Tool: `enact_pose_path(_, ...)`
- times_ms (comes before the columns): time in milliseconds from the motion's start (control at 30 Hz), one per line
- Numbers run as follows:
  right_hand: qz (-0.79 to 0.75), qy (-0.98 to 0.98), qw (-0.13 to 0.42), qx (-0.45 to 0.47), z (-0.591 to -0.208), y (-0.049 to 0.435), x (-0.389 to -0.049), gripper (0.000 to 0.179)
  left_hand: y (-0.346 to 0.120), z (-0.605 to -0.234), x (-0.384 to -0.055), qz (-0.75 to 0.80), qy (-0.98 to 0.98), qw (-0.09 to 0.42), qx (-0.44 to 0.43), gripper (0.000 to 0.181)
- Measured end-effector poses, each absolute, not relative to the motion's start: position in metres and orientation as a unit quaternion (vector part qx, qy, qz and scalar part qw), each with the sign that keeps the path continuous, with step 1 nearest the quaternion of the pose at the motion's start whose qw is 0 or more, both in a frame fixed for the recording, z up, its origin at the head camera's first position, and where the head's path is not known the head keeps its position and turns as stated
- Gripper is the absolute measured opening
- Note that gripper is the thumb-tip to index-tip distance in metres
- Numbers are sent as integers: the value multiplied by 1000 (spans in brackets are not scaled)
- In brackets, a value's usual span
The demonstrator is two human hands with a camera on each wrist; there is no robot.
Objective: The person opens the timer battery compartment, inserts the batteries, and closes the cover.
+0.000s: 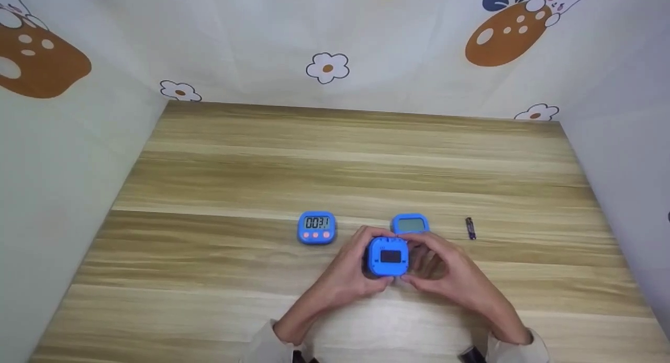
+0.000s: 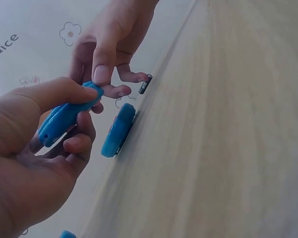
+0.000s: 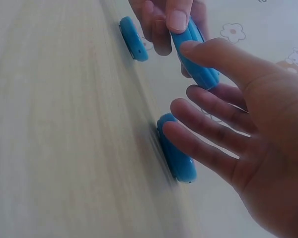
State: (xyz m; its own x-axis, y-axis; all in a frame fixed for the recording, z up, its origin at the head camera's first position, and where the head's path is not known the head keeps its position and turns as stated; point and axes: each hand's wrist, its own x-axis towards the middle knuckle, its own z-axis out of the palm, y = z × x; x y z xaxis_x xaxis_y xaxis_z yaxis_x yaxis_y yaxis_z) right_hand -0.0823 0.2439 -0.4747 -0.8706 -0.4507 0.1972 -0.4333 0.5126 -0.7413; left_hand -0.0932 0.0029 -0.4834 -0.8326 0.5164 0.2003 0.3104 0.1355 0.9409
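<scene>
A blue digital timer is held between both hands above the table, its back with a dark rectangle facing the head camera. My left hand grips its left side, thumb and fingers on opposite faces in the left wrist view. At its right side, my right hand pinches the timer with thumb and index finger; the other fingers spread away from it. Just beyond the hands lies a second blue timer with a blank screen, partly covered by the right hand. A third timer, showing digits and pink buttons, lies left.
A small dark cylindrical battery lies on the wood-grain table, right of the timers. Patterned white cloth walls the table at the back, with pale walls at both sides. A dark object shows by the right sleeve.
</scene>
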Motion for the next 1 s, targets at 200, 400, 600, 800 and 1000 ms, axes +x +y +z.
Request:
enact_pose_path(200,-429,865,5,-259,-473,242,-83,68,3,-483,-93,568,770,44,288,72)
enact_pose_path(400,-445,853,-17,-272,-455,234,-77,65,1,-482,-94,512,809,13,289,72)
enact_pose_path(600,-488,819,-45,-299,-443,227,-72,62,6,-483,-90,500,807,-29,313,70)
enact_pose_path(800,-494,804,-64,-326,-437,221,-69,66,17,-483,-85,655,688,83,302,76)
enact_pose_path(1000,-480,831,-58,-275,-440,228,-71,81,14,-483,-86,744,602,128,259,77)
